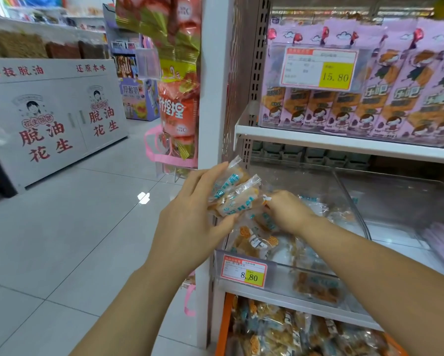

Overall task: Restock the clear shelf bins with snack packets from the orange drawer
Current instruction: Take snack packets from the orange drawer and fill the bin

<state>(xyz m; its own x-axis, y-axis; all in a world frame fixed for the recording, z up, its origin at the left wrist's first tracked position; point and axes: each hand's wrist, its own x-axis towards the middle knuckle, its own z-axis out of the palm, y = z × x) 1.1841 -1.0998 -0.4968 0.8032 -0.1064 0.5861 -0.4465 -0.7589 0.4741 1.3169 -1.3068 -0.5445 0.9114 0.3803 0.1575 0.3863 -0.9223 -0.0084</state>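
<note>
Stocking step: left hand (pixel 190 217) grips several snack packets (pixel 231 194) over the clear bin (pixel 348 194) at its front-left corner. Right hand (pixel 287 209) pinches one of them. Next, judging by this: release into the bin, then reach to the orange drawer (pixel 224 325) for more.

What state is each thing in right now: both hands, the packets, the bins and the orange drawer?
left hand: grips a bundle of snack packets, at the bin's left edge.
snack packets: held, not yet dropped in.
right hand: fingers curled, pinching the bundle's end.
clear bin: open-topped, only partly filled.
orange drawer: pulled open, full of packets.
purple packets: standing packed on the upper shelf.
</note>
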